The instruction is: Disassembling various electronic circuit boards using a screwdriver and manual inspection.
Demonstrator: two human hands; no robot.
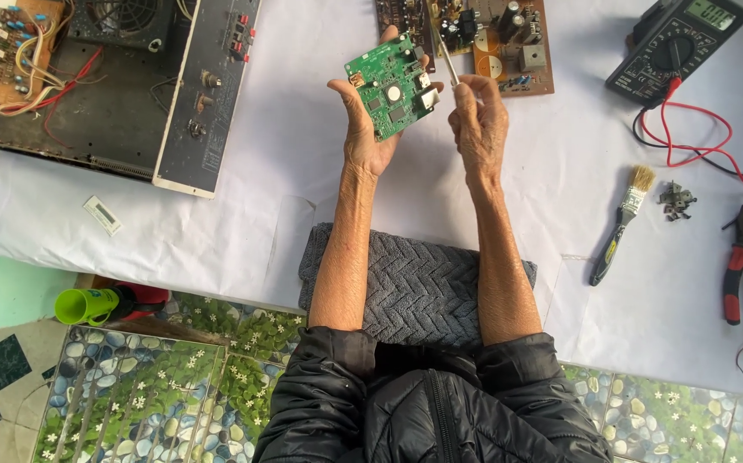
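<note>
White cloth covers the desk [303, 197]. Above it, the left hand [363, 129] cradles a green circuit board [391, 86], fingers curled round its edges; the right hand [477, 116] pinches a thin probe [446, 58] beside it. Steady, tilted support seems best.

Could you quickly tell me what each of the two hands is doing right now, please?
Left hand: closed around a small green circuit board, held up off the table.
Right hand: closed on a thin metal tool, its tip at the board's edge.
</note>
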